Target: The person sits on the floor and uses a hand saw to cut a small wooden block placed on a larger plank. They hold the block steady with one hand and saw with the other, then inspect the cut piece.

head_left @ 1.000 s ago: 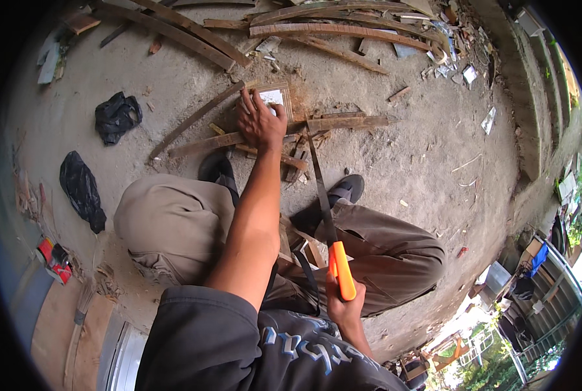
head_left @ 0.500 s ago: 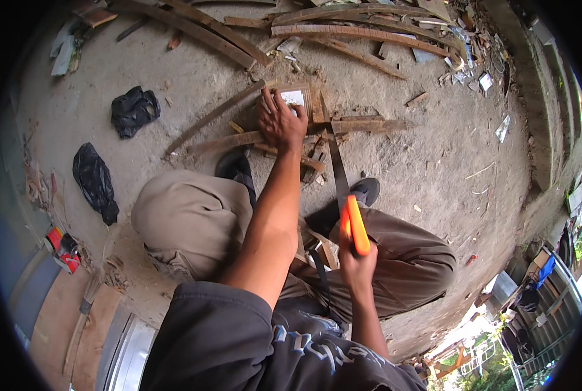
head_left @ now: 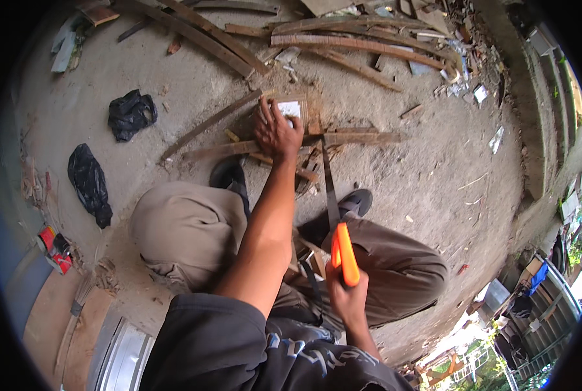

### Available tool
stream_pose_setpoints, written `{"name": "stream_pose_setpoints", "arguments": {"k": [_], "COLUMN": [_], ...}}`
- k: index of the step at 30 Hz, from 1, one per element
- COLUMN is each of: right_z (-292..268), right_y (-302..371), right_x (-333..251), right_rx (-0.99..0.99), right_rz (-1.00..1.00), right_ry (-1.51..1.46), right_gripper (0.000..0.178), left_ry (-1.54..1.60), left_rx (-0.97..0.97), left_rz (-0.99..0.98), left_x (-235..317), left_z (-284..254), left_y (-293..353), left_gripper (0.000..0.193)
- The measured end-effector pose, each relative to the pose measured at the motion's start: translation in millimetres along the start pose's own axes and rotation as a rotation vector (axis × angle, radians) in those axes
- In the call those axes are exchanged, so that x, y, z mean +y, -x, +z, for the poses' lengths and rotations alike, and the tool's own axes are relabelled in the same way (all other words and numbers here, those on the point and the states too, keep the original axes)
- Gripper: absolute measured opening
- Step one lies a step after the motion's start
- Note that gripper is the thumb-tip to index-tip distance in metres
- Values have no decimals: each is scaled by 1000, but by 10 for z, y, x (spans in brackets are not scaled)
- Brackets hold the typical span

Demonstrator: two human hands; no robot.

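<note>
Head view: right hand [head_left: 348,290], closed round the saw's [head_left: 333,208] handle at five o'clock; blade meets wood strip [head_left: 363,137] at one. Left hand [head_left: 278,135], spread, rests on board [head_left: 306,107] at twelve. Shoe [head_left: 357,202] beside blade, three; black bag [head_left: 132,115], ten.

Dressed mostly in dark colours
Wears a charcoal T-shirt [head_left: 239,357] with short sleeves [head_left: 216,319] and pale chest lettering [head_left: 295,345], loose brown trousers [head_left: 395,274] and dark shoes [head_left: 357,203]
</note>
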State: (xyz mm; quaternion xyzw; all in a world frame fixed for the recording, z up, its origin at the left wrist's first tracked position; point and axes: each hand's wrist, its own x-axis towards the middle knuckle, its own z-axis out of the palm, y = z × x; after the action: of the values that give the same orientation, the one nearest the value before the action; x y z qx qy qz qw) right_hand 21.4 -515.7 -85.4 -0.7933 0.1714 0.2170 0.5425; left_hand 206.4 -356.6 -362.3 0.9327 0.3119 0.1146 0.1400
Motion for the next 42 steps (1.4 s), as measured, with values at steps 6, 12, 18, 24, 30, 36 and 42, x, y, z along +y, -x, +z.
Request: {"name": "stream_pose_setpoints", "arguments": {"k": [6, 12, 18, 24, 30, 36, 42], "right_z": [17, -82, 107, -313, -219, -399, -908], "right_y": [-414, 209, -474, -143, -353, 189, -34], "right_x": [134, 223, 200, 422, 273, 94, -182], "right_rx": [41, 72, 71, 110, 98, 144, 127], "right_rz": [145, 53, 76, 143, 23, 70, -108], "right_ry": [-33, 28, 22, -107, 26, -138, -35], "right_gripper": [26, 16, 24, 22, 24, 6, 14], "left_ry": [26, -8, 10, 15, 82, 33, 38], "left_rx": [4, -10, -7, 58, 69, 61, 49], "left_rz": [26, 29, 8, 40, -32, 4, 9], "left_x": [73, 49, 48, 87, 92, 72, 81], "left_z": [-29, -41, -13, -4, 32, 3, 41], "left_y": [20, -1, 82, -40, -123, -16, -32], "left_gripper": [56, 56, 55, 51, 48, 48, 49]}}
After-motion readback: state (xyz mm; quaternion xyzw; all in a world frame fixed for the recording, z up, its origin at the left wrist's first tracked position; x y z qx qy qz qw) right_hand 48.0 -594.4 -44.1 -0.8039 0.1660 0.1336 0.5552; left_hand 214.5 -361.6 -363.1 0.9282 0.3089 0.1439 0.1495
